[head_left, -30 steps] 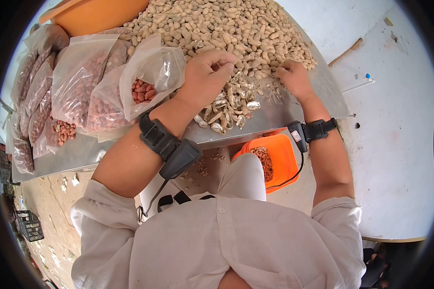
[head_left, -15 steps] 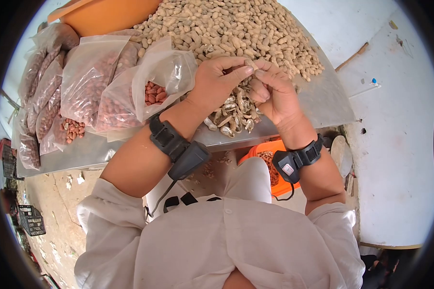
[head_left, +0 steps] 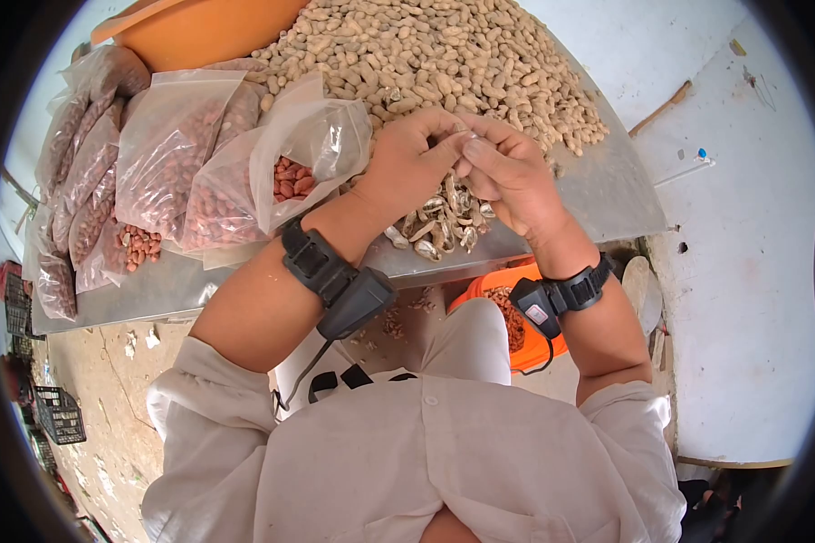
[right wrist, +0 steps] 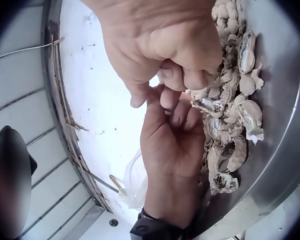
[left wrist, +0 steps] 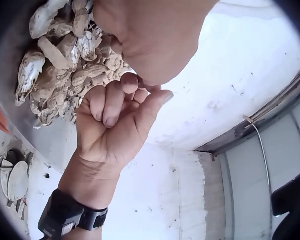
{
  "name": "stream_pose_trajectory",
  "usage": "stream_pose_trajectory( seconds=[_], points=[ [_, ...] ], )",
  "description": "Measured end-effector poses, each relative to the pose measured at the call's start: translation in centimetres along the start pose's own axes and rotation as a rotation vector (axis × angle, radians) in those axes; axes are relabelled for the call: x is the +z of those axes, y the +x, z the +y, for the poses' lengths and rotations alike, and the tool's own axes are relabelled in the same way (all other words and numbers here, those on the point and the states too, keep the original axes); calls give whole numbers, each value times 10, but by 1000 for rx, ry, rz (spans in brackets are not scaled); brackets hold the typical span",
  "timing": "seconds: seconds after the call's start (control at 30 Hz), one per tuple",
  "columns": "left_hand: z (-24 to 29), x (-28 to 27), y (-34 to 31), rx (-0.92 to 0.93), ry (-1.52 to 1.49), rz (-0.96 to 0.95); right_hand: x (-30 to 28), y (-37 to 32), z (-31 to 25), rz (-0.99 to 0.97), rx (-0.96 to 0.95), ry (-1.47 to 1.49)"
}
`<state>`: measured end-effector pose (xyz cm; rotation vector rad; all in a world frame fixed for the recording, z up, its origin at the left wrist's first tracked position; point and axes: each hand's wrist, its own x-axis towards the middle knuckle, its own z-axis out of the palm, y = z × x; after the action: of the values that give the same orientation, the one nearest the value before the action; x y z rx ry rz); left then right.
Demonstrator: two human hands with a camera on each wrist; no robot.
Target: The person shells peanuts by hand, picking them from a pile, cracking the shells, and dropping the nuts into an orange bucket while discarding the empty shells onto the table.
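My left hand [head_left: 407, 165] and right hand [head_left: 519, 181] meet fingertip to fingertip above a heap of opened shells [head_left: 439, 222]. Between them they pinch a small peanut, mostly covered by the fingers. In the left wrist view the right hand [left wrist: 112, 125] has its fingers curled inward, its thumb straighter against the left hand [left wrist: 155, 40]. From the right wrist view, the left hand [right wrist: 172, 145] lies below the right hand [right wrist: 162, 40], fingertips touching. Unshelled peanuts [head_left: 444, 54] are piled just beyond both hands.
Clear bags of red kernels [head_left: 167, 154] lie on the left of the metal table [head_left: 620, 195], one open bag [head_left: 321, 136] beside my left forearm. An orange basin [head_left: 199, 36] stands at back left. Below the table edge is an orange container [head_left: 539, 348] with kernels or skins.
My right hand has moved left from the right side of the pile to meet my left hand. Since half a second ago, both hands have stayed together with only small finger shifts.
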<state>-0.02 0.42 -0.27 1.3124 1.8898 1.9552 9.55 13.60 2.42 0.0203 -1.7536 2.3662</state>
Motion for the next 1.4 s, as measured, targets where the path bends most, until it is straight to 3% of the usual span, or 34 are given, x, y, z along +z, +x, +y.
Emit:
stream_pose_trajectory(
  seconds=[0.3, 0.4, 0.47, 0.8, 0.9, 1.3, 1.4],
  points=[
    [3, 1, -2, 25, 20, -12, 8, 2, 10, 44, -97, -147],
    [11, 2, 0, -202, -415, -33, 15, 0, 8, 43, -154, -230],
    [3, 1, 1, -222, -537, -76, 12, 1, 5, 9, -136, -267],
    [1, 2, 0, -202, -678, -71, 14, 0, 17, 15, -151, 230],
    [2, 3, 0, -202, -656, -65, 16, -1, 13, 36, -111, 275],
    [7, 1, 0, 385, 267, 64, 13, 0, 17, 112, 130, 593],
    [7, 0, 1, 411, 263, 55, 10, 1, 18, 93, 142, 577]
  ],
)
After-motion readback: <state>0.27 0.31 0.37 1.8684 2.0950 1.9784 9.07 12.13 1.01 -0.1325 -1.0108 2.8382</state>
